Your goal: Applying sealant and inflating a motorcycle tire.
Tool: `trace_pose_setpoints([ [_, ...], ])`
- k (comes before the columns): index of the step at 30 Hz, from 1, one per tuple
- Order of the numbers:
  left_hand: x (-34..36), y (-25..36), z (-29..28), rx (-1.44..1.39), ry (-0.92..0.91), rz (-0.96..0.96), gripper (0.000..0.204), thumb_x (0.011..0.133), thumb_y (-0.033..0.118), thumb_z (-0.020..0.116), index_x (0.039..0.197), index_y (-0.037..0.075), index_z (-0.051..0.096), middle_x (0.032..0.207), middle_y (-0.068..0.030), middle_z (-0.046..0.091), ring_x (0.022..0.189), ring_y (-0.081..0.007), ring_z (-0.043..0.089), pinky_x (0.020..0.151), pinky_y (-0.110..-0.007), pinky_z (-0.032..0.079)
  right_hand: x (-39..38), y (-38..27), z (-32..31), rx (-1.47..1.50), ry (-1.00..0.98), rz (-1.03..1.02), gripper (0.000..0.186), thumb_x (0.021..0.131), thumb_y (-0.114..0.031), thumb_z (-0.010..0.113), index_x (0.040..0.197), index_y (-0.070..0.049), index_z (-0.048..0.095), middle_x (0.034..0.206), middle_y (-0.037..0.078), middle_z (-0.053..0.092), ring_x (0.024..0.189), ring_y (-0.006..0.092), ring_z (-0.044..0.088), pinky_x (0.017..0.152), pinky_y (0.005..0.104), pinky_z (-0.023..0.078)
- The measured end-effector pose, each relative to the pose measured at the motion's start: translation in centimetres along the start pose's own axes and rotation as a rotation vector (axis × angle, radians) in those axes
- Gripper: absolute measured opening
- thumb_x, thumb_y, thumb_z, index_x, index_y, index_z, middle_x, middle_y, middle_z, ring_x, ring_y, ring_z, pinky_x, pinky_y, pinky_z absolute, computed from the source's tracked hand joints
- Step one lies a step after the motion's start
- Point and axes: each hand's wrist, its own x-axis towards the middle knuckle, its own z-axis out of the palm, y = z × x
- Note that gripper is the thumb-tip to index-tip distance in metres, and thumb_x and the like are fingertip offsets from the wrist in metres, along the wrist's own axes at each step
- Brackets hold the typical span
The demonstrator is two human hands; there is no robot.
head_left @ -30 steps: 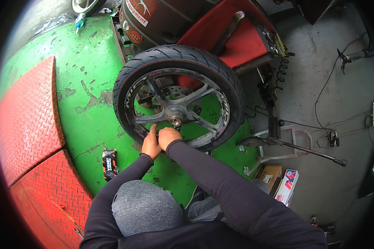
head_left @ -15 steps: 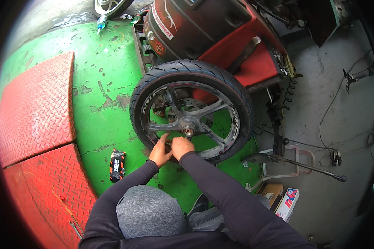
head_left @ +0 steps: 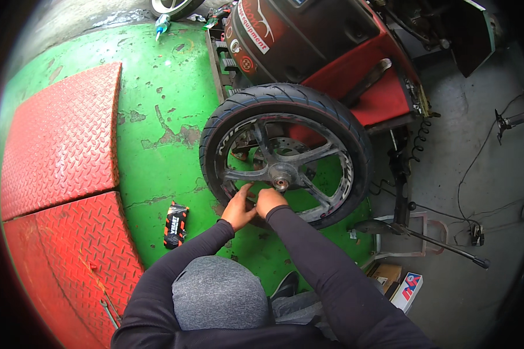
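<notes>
A spoked wheel (head_left: 315,156) with a black tyre (head_left: 285,99) is in front of the person, just before a machine with a black drum-like body (head_left: 291,38) and a red side (head_left: 361,93); green floor (head_left: 151,174) shows between the spokes, and a brake disc (head_left: 288,145) sits behind them.

Both hands are at the lower rim, just below the hub (head_left: 281,171); the left hand (head_left: 237,212) has one digit stretched up toward the hub, its other fingers hidden; the right hand (head_left: 270,202) is close beside it, back upward, fingers curled under; whether either pinches anything, I cannot tell.

To the left, a black and orange packet (head_left: 175,225) lies on the floor, near two red metal plates (head_left: 64,134); a wrench (head_left: 108,312) rests on the nearer plate; to the right are a cardboard box (head_left: 386,272) and a white box (head_left: 407,292), side by side.
</notes>
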Motion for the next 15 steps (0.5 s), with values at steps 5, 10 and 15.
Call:
trace_pose_setpoints([
  [5,-0.2,0.2,-0.4,0.015,0.003,-0.004,0.083,0.080,0.009,0.078,0.150,0.003,0.035,0.117,-0.0177,0.064,0.084,-0.0244,0.071,0.078,-0.036,0.058,0.1,-0.1,0.3,0.031,-0.022,0.055,0.027,0.079,-0.015,0.076,0.099,0.003,0.074,0.103,0.026,0.072,0.099,0.0411,0.070,0.089,0.0483,0.056],
  [10,0.0,0.5,-0.4,-0.045,-0.008,-0.004,0.085,0.079,0.008,0.078,0.150,0.002,0.033,0.117,-0.0182,0.063,0.082,-0.0242,0.070,0.076,-0.036,0.058,-1.0,0.2,-0.1,0.080,0.063,-0.041,0.033,0.083,-0.013,0.072,0.111,0.003,0.063,0.102,0.028,0.071,0.099,0.0443,0.069,0.087,0.0514,0.055],
  [15,0.0,0.0,-0.5,-0.039,0.004,0.000,0.084,0.078,0.008,0.078,0.149,0.001,0.033,0.117,-0.0185,0.063,0.081,-0.0243,0.070,0.075,-0.036,0.058,-1.4,-0.1,-0.8,0.038,0.011,-0.119,0.033,0.084,-0.010,0.068,0.112,0.004,0.058,0.100,0.028,0.070,0.099,0.0445,0.069,0.086,0.0522,0.055],
])
